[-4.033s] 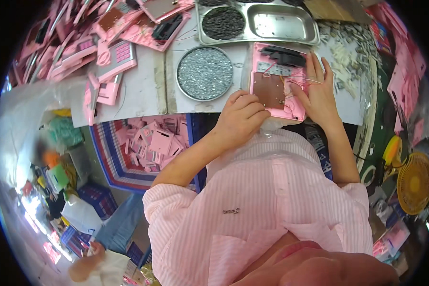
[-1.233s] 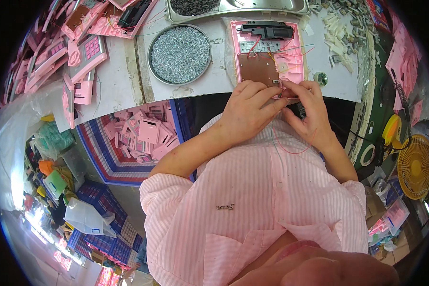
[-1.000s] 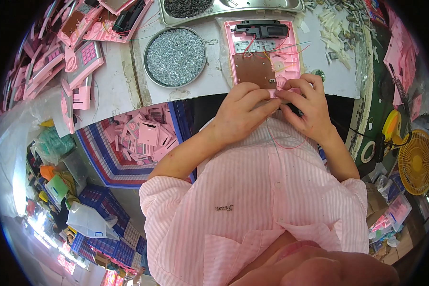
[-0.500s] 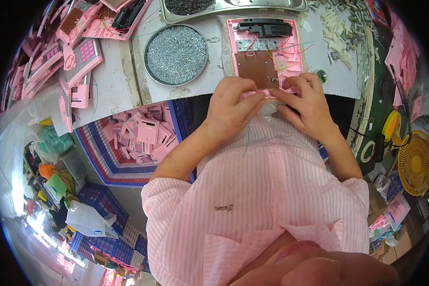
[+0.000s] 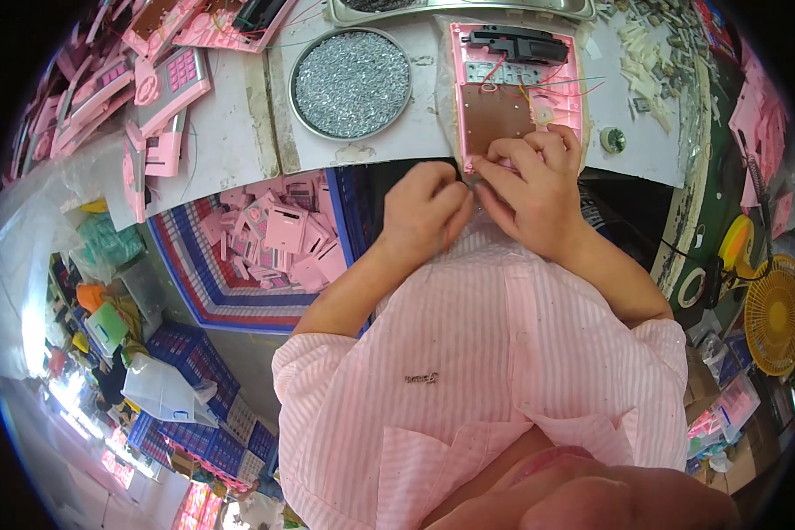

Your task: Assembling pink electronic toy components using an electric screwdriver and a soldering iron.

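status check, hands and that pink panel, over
Left hand pinching something small, too small to tell. Right hand grip on near edge of pink panel. Round tray of screws alongside, clear.

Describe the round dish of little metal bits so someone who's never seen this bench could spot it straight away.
Start at the white worktable along the top of the picture. Left of the open pink casing that the right hand touches, with the left hand just below, sits the round metal dish. It is the only circular, silvery, glittering thing there; its neighbours are flat pink plastic parts.
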A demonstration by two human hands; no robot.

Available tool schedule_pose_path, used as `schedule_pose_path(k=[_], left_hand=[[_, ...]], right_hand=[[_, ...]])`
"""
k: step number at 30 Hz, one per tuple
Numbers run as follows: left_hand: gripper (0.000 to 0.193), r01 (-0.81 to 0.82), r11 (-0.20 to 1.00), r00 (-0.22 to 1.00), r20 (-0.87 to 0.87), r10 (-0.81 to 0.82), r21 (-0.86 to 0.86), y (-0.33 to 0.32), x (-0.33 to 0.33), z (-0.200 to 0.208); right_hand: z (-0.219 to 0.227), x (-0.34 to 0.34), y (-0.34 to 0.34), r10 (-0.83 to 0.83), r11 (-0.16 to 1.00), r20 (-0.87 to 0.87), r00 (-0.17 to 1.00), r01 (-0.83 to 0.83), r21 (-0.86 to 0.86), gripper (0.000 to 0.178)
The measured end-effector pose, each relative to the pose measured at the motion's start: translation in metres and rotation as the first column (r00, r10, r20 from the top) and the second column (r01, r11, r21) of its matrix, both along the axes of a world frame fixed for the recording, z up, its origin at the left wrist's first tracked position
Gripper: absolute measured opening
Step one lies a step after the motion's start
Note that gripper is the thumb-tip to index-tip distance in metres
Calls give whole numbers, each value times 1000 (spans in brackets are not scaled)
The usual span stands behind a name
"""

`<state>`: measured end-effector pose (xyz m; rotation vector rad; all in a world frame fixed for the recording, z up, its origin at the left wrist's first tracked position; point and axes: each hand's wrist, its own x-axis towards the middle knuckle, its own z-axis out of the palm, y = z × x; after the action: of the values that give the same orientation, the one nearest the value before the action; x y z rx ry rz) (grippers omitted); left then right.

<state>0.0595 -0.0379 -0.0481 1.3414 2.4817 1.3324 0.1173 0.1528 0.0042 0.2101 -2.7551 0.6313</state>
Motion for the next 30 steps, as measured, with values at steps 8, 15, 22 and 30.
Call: schedule_pose_path(k=[8, 15, 22, 30], left_hand=[[19, 342, 928, 912, 291, -290, -149, -18, -30, 34], [17, 18, 998, 631, 775, 30, -54, -4, -19, 31], [14, 78, 996, 410, 912, 5, -41, 4, 7, 18], [11, 95, 979, 856, 517, 13, -181, -14, -20, 25]], right_hand=[[-20, -4, -4, -26, 999, -92, 995, 23, -33, 18], [-4, -3, 6, 4, 989, -68, 998, -14, -149, 24], [-3, 13, 41, 109, 990, -31, 994, -111, -88, 30], [-4, 7, 16, 53, 998, 29, 998, -52, -31, 26]])
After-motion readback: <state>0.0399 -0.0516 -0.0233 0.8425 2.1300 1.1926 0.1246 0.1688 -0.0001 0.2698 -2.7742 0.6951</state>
